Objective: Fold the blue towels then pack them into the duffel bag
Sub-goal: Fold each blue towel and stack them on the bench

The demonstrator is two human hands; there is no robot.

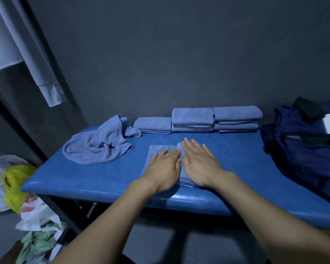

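Right now I see both palms flat, fingers straight — left hand [165,165] and right hand [200,162] side by side pressing the folded blue towel [158,149] on the padded table [107,180]; farther back, a crumpled towel [99,149], folded stacks [215,119] — duffel bag [301,149] at right

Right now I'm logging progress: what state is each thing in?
Left hand: flat, pressing the folded towel.
Right hand: flat, pressing it too.
Folded towel: on the table under both hands.
Loose towel: crumpled, unfolded.
Stacks: folded, by the wall.
Duffel bag: on the table's right end; no towels visible inside.
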